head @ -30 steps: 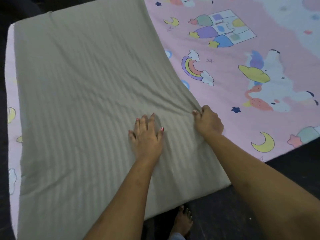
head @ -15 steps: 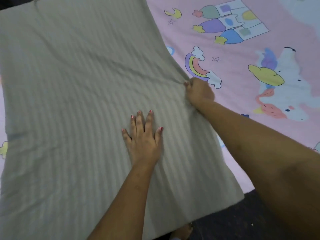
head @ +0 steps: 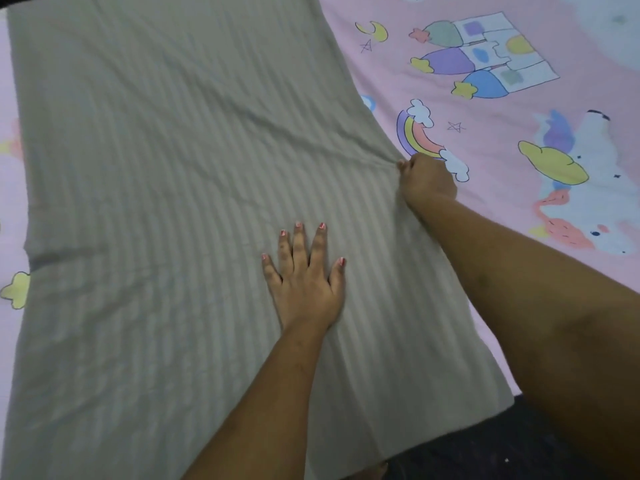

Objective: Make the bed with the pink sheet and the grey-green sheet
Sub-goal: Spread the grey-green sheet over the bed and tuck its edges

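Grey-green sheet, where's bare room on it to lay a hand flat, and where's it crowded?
Free: the stretch of the grey-green sheet left of the left hand, out to the pink sheet strip, and the far half beyond both hands. Crowded: near the right hand, which pinches the creased right edge.

Left hand (head: 304,289): lay flat, palm down, on the grey-green sheet (head: 156,168), fingers (head: 298,244) straight and slightly spread, nails painted.
Left forearm (head: 263,403): ran straight from the bottom edge to the wrist.
Right hand (head: 427,180): curled in a fist, knuckles up, pinching that sheet's right edge.
Right arm (head: 540,289): stretched out from the lower right, further forward than the left.
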{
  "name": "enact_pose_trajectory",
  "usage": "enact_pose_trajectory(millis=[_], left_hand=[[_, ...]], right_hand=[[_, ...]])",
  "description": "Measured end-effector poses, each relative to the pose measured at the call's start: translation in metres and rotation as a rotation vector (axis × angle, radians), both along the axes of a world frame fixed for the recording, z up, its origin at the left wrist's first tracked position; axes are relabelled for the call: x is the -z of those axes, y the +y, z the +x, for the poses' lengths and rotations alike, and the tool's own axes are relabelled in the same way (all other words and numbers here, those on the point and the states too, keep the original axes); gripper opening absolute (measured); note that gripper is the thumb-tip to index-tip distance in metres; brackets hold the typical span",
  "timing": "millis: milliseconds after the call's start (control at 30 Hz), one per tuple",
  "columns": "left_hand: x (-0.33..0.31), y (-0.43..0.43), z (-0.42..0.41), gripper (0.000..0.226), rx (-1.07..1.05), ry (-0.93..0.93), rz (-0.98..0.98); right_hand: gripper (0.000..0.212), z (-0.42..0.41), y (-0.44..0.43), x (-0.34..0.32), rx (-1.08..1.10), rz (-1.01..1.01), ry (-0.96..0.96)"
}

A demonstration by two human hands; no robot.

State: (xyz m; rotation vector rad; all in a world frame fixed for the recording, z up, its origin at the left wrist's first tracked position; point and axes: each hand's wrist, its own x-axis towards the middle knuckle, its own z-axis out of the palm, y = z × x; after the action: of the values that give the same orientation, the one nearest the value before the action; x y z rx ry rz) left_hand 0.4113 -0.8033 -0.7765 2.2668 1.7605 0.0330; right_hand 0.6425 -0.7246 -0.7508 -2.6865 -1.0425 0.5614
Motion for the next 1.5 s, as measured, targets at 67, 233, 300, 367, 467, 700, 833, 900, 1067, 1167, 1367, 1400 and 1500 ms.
enact_pose_trajectory(millis=[67,233,300,367,467,700,833,900,1067,1167,1367,1400,1500], left_hand=[[-0.006,0.003,-0.002,0.063,0.042,-0.019,-0.061],[-0.02,0.01,-0.065,0.065,0.09,-0.075,-0.123],[-0.022,0.005,-0.117,0.065,-0.035,-0.058,-0.106],[-0.027,-0.001,-0.174,0.066,-0.181,-0.049,-0.061],[-0.038,-0.001,-0.255,0.061,-0.337,-0.121,0.065],[-0.074,0.029,-0.347,0.04,-0.605,-0.451,0.014],[-0.079,0.034,-0.383,0.03,-0.569,-0.366,-0.121],[-0.073,0.036,-0.395,0.036,-0.515,-0.252,-0.211],[-0.057,0.042,-0.412,0.048,-0.331,-0.145,-0.213],[-0.055,0.045,-0.42,0.049,-0.232,-0.119,-0.204],[-0.065,0.064,-0.441,0.047,0.048,-0.037,-0.273],[-0.065,0.065,-0.445,0.046,0.074,-0.05,-0.283],[-0.063,0.065,-0.459,0.044,0.055,-0.09,-0.357]], right_hand=[[0.036,-0.009,-0.006,-0.002,0.081,0.022,0.02],[0.046,-0.039,-0.086,-0.005,0.219,-0.009,-0.018],[0.045,-0.058,-0.132,-0.008,0.206,-0.066,-0.11],[0.038,-0.071,-0.174,-0.015,0.244,-0.093,-0.199],[0.035,-0.1,-0.21,-0.025,0.357,-0.102,-0.36],[0.057,-0.312,-0.157,-0.039,0.039,0.269,-0.364],[0.052,-0.469,-0.13,-0.046,-0.237,0.44,-0.267],[0.037,-0.527,-0.123,-0.047,-0.327,0.403,-0.189],[0.007,-0.58,-0.104,-0.045,-0.454,0.136,-0.175],[0.015,-0.592,-0.097,-0.05,-0.485,-0.079,-0.09],[0.026,-0.611,-0.113,-0.063,-0.536,-0.23,-0.03],[0.029,-0.614,-0.113,-0.065,-0.525,-0.248,-0.015],[0.031,-0.622,-0.112,-0.071,-0.489,-0.255,-0.035]])
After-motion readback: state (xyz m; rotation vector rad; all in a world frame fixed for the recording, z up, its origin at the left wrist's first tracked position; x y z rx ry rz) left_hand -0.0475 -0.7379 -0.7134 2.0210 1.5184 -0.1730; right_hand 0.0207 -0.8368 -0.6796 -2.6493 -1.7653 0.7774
